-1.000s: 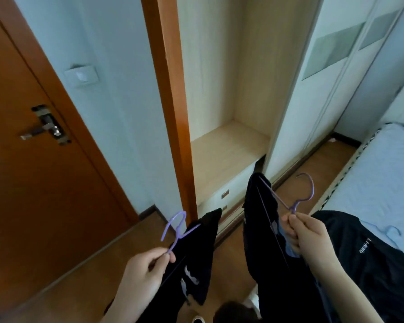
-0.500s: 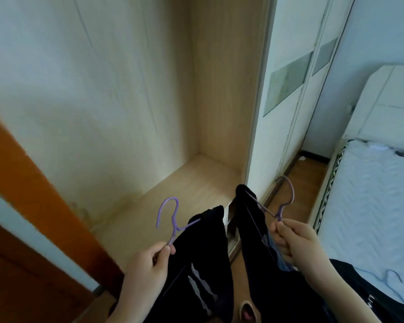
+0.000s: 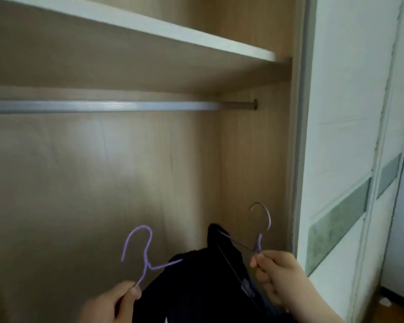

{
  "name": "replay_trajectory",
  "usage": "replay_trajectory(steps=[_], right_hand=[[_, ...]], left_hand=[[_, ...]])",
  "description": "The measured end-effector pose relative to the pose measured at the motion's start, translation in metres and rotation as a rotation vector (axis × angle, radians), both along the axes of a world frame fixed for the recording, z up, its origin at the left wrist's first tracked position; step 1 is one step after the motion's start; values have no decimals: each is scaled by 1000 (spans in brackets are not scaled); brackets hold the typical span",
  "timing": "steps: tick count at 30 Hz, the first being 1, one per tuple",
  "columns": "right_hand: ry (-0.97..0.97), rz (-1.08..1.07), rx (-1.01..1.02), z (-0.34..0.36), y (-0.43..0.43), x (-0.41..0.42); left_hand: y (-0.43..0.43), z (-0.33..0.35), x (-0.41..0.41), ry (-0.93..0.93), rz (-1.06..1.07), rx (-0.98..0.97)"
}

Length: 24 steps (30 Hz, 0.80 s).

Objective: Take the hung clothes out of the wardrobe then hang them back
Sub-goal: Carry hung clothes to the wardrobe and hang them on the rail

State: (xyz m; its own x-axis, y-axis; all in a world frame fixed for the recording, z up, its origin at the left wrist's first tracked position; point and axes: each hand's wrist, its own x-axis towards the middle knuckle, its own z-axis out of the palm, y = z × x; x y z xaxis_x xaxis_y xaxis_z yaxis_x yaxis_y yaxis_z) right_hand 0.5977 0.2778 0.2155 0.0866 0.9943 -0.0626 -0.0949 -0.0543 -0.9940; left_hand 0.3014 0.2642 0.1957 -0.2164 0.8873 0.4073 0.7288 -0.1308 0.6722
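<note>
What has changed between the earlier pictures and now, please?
The view has tilted up inside the wardrobe, from its floor to the rail and shelf; the left hand has raised the left hanger and the right hand the right hanger towards the rail. Unchanged: each hand grips its purple hanger below the hook, dark clothes hang on both, neither is on the rail.

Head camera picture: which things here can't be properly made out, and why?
In the head view:
Dark clothes: cut off by the bottom edge, so garment types are unclear.
Clothes rail: left end runs past the left edge.
Left hand: wrist cropped by the bottom edge.
Left purple hanger, right purple hanger: shoulders mostly hidden under the cloth.
</note>
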Motion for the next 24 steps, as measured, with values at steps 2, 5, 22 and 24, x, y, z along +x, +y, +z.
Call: replay_trajectory(steps=[2,5,22,24], right_hand=[[5,6,41,35,39,6],[22,0,123,86,90,12],[-246,-172,204,237,357,8],[-291,-171,221,232,375,9]], left_hand=[[27,18,0,61,15,46],[76,52,3,126,60,121],[254,118,18,306,-62,147],[266,117,18,315,-69,167]])
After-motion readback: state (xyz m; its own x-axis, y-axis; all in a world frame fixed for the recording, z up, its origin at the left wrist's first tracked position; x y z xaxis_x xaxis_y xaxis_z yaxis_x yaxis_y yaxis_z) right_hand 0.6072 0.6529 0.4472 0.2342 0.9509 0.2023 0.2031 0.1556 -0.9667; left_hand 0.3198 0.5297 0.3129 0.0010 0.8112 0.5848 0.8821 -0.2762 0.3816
